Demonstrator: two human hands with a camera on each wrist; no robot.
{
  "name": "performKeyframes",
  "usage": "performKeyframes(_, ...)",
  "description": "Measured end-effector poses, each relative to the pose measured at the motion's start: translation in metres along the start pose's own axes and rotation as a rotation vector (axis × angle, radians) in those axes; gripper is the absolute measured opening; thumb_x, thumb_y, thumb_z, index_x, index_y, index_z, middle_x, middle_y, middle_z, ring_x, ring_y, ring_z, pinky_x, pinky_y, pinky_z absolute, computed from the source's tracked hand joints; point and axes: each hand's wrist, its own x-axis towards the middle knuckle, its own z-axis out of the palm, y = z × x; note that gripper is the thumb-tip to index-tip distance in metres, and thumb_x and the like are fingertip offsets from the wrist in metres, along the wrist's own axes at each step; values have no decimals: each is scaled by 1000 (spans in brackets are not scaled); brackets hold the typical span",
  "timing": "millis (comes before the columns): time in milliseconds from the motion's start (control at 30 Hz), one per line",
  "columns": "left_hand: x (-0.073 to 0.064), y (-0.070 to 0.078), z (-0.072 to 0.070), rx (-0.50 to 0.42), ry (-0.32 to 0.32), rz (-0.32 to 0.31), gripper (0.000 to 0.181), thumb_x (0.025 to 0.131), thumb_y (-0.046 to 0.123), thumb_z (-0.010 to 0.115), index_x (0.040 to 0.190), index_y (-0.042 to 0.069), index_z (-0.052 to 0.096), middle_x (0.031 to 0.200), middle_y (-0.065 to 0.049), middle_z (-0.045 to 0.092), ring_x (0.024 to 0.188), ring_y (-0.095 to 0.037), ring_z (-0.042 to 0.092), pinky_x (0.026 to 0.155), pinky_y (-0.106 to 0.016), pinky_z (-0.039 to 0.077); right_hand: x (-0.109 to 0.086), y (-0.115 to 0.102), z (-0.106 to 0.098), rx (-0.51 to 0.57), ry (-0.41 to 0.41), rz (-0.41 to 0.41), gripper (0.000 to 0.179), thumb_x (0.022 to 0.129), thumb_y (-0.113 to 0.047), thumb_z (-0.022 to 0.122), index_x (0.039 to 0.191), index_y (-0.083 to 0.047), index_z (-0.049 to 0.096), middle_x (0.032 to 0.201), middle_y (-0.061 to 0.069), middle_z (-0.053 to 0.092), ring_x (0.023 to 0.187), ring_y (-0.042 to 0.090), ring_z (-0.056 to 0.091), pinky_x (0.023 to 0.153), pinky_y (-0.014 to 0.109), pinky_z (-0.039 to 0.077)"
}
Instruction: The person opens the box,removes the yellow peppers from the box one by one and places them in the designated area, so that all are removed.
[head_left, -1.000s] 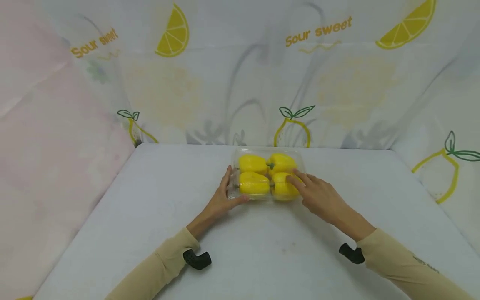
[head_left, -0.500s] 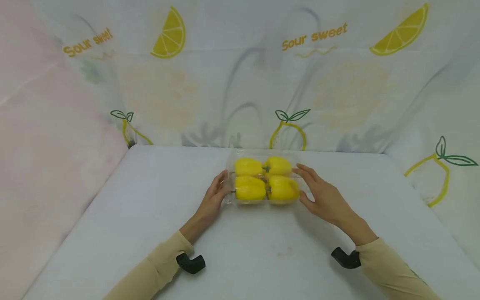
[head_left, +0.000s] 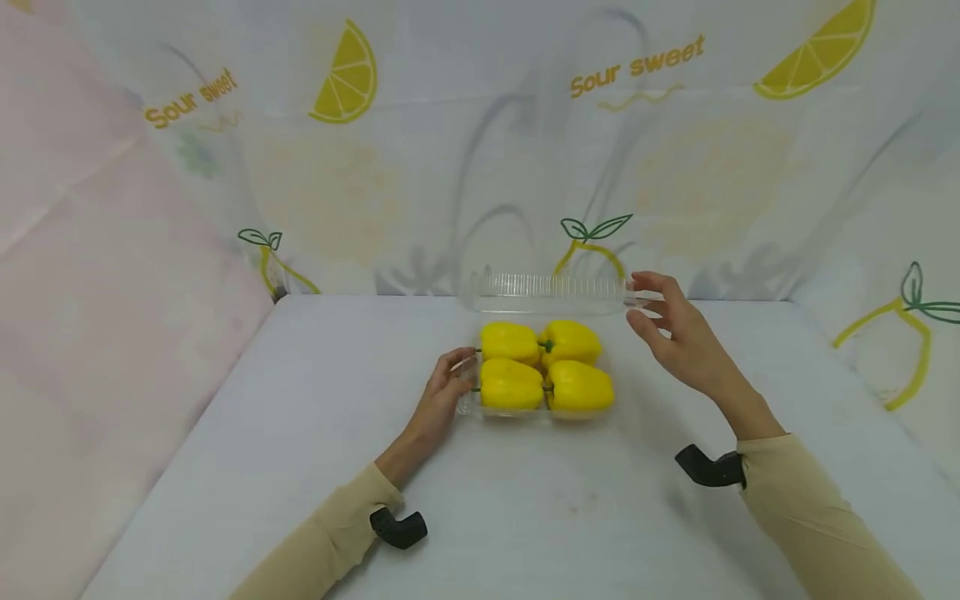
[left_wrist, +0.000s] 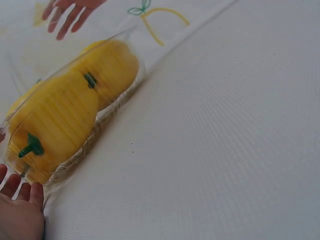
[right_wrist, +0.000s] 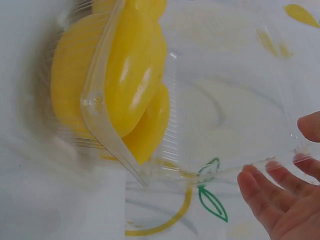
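Observation:
Several yellow bell peppers (head_left: 512, 385) with green stems lie in a clear plastic clamshell box (head_left: 517, 415) on the table. Its ribbed lid (head_left: 553, 287) stands raised at the back, away from the peppers. My left hand (head_left: 435, 407) rests against the box's left end; in the left wrist view its fingertips (left_wrist: 36, 192) lie right at the clear wall. My right hand (head_left: 686, 350) is up at the lid's right side. In the right wrist view its fingers (right_wrist: 255, 182) lie fairly straight against the lid's edge, the thumb apart from them.
The white tabletop (head_left: 360, 367) spreads around the box. Behind it rises a pale cloth backdrop (head_left: 442, 167) with lemon prints, and a pinkish cloth (head_left: 97, 275) hangs at the left. Black curved pieces (head_left: 708, 468) sit at both sleeve cuffs.
The lid, earlier down over the peppers, has swung up and back. My right hand has risen with it from the box's right side. My left hand stays at the left end.

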Motion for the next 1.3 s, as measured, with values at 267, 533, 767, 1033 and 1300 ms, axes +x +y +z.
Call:
performKeyframes(267,2,-1,1,23,57,-44,44,97,23,45,136,7,35,147,-9,33,139,-26,32,114,-46,23,19,14,-1,270,7,35,48,100,-13,44,142,-4,22,143,21,33,131,29,41,95,5,37)
performKeyframes(533,2,-2,4,90,97,-75,40,100,28,42,134,9,38,141,-8,39,132,-25,40,113,-44,28,27,29,6,432,-29,179,51,102,-28,39,146,-17,16,152,20,22,140,32,26,106,16,34)
performKeyframes(767,2,-3,6,106,94,-74,38,99,24,44,133,9,39,139,-9,41,130,-24,43,111,-44,31,28,38,12,393,-145,294,66,102,-36,36,152,-19,-2,157,14,12,143,34,18,115,50,17)
performKeyframes(1033,2,-3,3,97,97,-80,38,97,25,52,131,12,43,137,-7,45,127,-21,46,109,-42,34,28,49,18,342,-205,345,71,100,-42,38,152,-20,-4,159,9,10,144,34,16,114,58,13)
performKeyframes(1300,3,-2,-1,77,96,-102,40,96,18,54,133,10,43,135,-9,45,126,-21,46,106,-35,39,33,56,23,292,-241,389,73,98,-46,40,153,-19,1,160,5,7,145,34,15,113,60,12)
